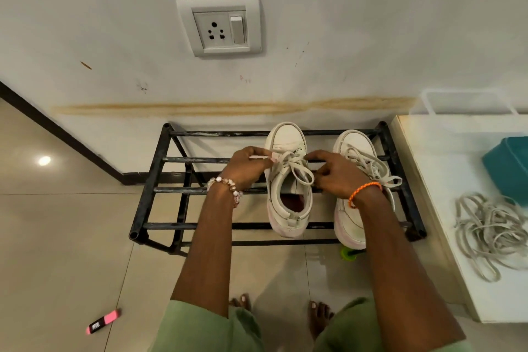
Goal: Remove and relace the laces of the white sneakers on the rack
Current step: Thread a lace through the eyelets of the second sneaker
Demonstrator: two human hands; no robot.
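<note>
Two white sneakers stand on a low black metal rack, toes toward the wall. The left sneaker has its lace tied in a loose bow over the tongue. My left hand pinches a lace end at the shoe's left side. My right hand has curled fingers at the bow's right side, pinching a lace loop. The right sneaker is laced, its loose ends trailing right, partly hidden by my right wrist.
A white table stands right of the rack with a pile of spare grey laces and a teal container. A pink marker lies on the tiled floor. A wall socket is above. My bare feet stand below.
</note>
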